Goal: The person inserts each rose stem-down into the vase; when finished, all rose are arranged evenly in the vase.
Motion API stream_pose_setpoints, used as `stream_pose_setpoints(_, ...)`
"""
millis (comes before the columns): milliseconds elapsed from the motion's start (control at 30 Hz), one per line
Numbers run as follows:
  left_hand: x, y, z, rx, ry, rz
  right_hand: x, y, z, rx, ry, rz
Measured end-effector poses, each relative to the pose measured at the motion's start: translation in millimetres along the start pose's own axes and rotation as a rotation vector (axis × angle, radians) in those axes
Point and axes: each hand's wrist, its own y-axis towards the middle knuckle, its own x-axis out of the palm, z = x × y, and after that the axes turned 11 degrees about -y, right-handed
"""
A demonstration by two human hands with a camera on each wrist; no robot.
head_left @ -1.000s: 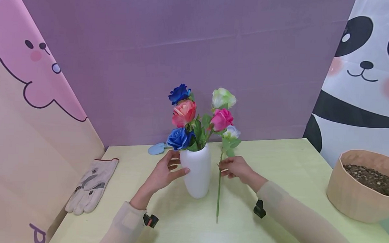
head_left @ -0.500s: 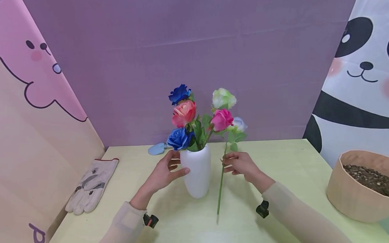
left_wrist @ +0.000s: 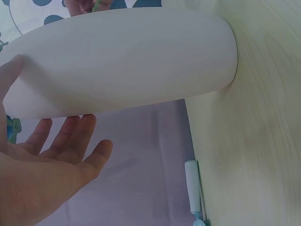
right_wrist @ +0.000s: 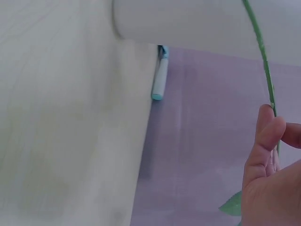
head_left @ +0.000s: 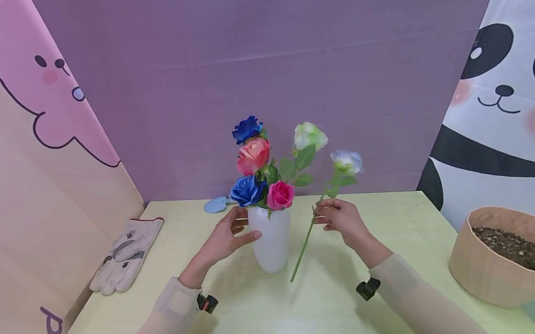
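A white vase stands upright with blue, coral, magenta and pale green artificial roses in it. My left hand holds it from the left, thumb on the near side and fingers behind, as the left wrist view also shows with the vase. To the right of the vase, my right hand pinches the stem of a pale blue-white rose. This stem is tilted, its lower end above the table near the vase's base. The magenta rose leans over the vase's front rim.
Work gloves lie at the table's left edge. Behind the vase is a light blue trowel. A tan pot with soil stands at the right. A purple backdrop hangs behind the table.
The right hand has moved right and slightly up with the pale blue-white rose, whose stem now tilts. The magenta rose has dropped left and down to the rim. The left hand stays put.
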Motion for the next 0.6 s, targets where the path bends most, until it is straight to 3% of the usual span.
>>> stream_pose_setpoints(600,0.1,0.3,-1.2,0.007,0.007,0.003,-26,-32.4,-34,-0.076,0.248,0.07)
